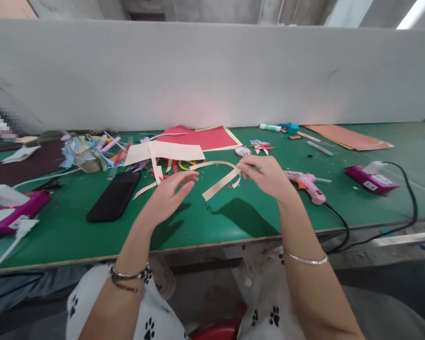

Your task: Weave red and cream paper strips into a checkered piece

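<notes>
Between the fingertips of my right hand (pixel 264 174) a cream paper strip (pixel 220 186) is pinched. Its flat end slants down to the left, while a curved length arches back to the left above the table. My left hand (pixel 172 196) hovers left of the strip with thumb and fingers apart, holding nothing. Behind it lie a wide cream paper sheet (pixel 177 150) and narrow cut strips (pixel 155 163). A pink glue gun (pixel 309 185) rests on the table just right of my right hand.
On the green table (pixel 198 226), a black phone (pixel 115 196) lies left. Red paper (pixel 205 138) is at the back, orange sheets (pixel 352 137) back right. Purple power strips stand at left (pixel 31 208) and right (pixel 371 179), with cables. A glue stick (pixel 270 127) lies near the wall.
</notes>
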Demonstrator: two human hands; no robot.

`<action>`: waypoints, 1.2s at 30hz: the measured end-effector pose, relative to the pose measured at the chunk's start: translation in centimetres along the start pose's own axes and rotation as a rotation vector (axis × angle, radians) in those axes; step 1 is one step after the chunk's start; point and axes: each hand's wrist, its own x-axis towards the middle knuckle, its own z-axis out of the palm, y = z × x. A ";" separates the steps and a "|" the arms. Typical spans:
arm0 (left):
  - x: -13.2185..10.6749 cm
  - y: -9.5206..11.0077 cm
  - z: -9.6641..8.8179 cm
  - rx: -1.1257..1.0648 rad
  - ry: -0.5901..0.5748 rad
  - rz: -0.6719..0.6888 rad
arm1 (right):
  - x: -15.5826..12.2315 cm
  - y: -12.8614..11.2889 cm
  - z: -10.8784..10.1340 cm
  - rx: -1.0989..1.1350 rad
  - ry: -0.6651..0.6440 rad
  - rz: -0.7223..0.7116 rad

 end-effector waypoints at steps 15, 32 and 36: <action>0.1 1.9 2.5 -0.525 -0.371 -0.274 | 0.3 -0.8 1.7 0.031 -0.091 -0.016; -0.7 0.4 0.3 0.082 -0.633 -0.518 | 2.2 2.2 5.7 -0.160 -0.367 0.208; -0.6 0.8 0.3 0.300 -0.602 -0.517 | 3.8 2.7 7.5 -0.186 -0.477 0.177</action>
